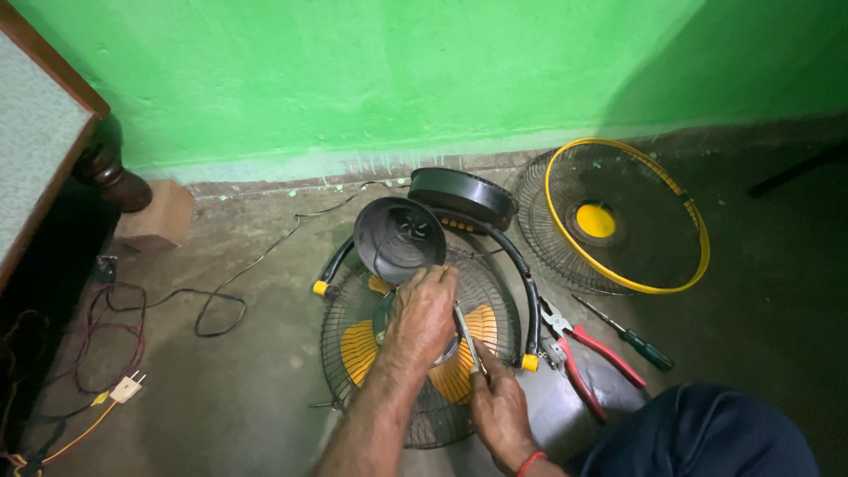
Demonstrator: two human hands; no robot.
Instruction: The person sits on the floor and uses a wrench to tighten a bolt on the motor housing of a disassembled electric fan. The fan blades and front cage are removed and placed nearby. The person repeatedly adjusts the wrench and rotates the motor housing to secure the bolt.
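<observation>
A floor fan lies taken apart on the concrete floor, its black wire guard (340,305) facing up with yellow blades (356,352) inside. My left hand (422,316) is clamped over the motor at the fan's centre, fingers curled near a black dome-shaped motor cover (397,237). My right hand (499,406), with a red thread at the wrist, grips a thin metal tool (468,340). The tool's tip points up beside my left hand's fingers. The motor itself is mostly hidden under my left hand.
A black stand tube (528,296) with yellow end caps curves around the fan, with a round black base (461,194) behind. A yellow-rimmed grille (623,221), red-handled pliers (585,352) and a screwdriver (629,336) lie right. A cable with a plug (126,387), a brick (161,216) and furniture are left.
</observation>
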